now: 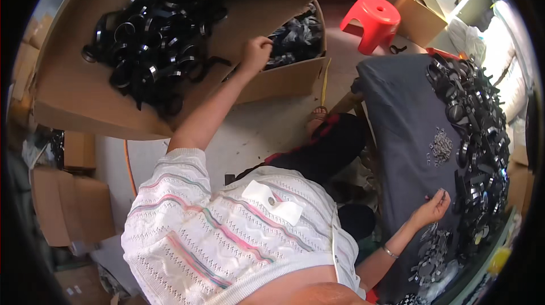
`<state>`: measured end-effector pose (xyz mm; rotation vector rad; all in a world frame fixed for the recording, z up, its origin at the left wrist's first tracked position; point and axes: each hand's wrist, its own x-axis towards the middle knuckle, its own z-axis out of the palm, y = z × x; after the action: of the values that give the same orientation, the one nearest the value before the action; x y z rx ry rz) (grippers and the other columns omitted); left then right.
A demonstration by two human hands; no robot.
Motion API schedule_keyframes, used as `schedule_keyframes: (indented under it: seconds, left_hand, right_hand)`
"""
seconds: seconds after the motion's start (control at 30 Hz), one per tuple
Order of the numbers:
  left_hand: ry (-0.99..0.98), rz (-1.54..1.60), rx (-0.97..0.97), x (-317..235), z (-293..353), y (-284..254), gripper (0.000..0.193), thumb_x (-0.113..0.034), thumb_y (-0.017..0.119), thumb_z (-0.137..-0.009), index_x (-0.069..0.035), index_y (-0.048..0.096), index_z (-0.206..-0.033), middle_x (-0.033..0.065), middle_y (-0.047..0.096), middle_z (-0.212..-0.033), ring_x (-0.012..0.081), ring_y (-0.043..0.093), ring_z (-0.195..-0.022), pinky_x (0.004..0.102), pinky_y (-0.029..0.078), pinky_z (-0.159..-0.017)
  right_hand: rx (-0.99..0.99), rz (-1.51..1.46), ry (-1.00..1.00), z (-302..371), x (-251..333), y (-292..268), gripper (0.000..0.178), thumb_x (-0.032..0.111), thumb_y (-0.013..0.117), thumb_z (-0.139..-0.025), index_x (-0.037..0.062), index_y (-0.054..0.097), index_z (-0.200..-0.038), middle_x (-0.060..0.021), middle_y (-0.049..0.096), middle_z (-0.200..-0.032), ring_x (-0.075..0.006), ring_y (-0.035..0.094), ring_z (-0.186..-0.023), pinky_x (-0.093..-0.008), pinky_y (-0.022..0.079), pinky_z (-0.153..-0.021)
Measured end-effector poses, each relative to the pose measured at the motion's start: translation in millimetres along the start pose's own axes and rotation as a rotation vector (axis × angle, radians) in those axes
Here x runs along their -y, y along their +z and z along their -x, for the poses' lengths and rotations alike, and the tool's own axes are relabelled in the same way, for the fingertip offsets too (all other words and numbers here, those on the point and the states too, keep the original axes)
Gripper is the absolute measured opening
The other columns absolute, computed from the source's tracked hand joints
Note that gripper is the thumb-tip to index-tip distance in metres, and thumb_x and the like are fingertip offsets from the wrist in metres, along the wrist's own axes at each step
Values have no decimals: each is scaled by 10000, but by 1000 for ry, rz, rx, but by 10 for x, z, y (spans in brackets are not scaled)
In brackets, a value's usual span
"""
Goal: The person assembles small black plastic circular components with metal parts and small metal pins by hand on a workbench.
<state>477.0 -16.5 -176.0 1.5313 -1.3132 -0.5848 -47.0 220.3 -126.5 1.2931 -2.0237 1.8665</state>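
Over the rim of the smaller cardboard box (281, 85), my left hand (258, 55) is held with its fingers curled; whatever they may hold is hidden. That box contains black, crinkled plastic-looking material (298, 35). To its left, a large open cardboard box (68, 92) holds a heap of black strap-like pieces with shiny metal rings (150, 38). My right hand (432, 209) is pinched closed above the grey cloth-covered table (392, 129), on something too small to make out. Beside it are a pile of small silver metal pieces (440, 146) and a cluster of larger metal pieces (432, 257).
More black ringed pieces (474, 135) are heaped along the table's right side. A red plastic stool (372, 18) stands on the floor beyond, near an open carton (414, 7). Brown cartons (74, 203) stand at the left. A yellow strip (326, 81) lies near my foot.
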Motion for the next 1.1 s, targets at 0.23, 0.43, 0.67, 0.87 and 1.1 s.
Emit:
schedule_keyframes:
  seconds: [0.23,0.43,0.67,0.87,1.1]
  left_hand:
    - [132,-560,-481,366,-528,-728,235,-151,555,-777,-51,632,-975,184,646,-929,348,619,-873,436,496,-768]
    - [-396,-823,-173,513,-1164,-1080,285,-139,536,-783,-75,634,-1044,167,628,-1048,342,603,-976,428,485,-833]
    - [-202,-933,76,219,-1060,-715,254,-215,582,-794,-92,655,-1004,142,634,-1029,290,611,-958,405,492,-805]
    - [-63,118,795,-968,-487,-409,194,-230,644,-825,-41,611,-798,-23,512,-583,30,408,-419,201,294,-362]
    - [40,229,1503,-2049,219,394,219,-248,650,-837,-40,604,-787,-52,446,-568,16,338,-413,176,231,-363]
  right_hand:
    - [74,-134,68,-48,317,-70,129,98,481,-922,-6,533,-977,-84,572,-786,-149,544,-661,-263,446,-566]
    - [116,-87,50,-71,453,-291,183,46,444,-927,-36,517,-1075,-75,527,-712,-126,476,-616,-241,414,-571]
    - [186,-104,99,38,369,-424,130,45,464,-920,-16,543,-1003,-46,504,-675,-100,469,-582,-232,420,-549]
    - [259,30,56,96,865,144,174,10,504,-890,17,615,-1024,-56,588,-809,-78,521,-617,-212,456,-548]
    - [644,442,-785,135,1614,897,586,148,735,-637,116,545,-1191,-69,464,-759,-228,536,-621,-338,434,-539]
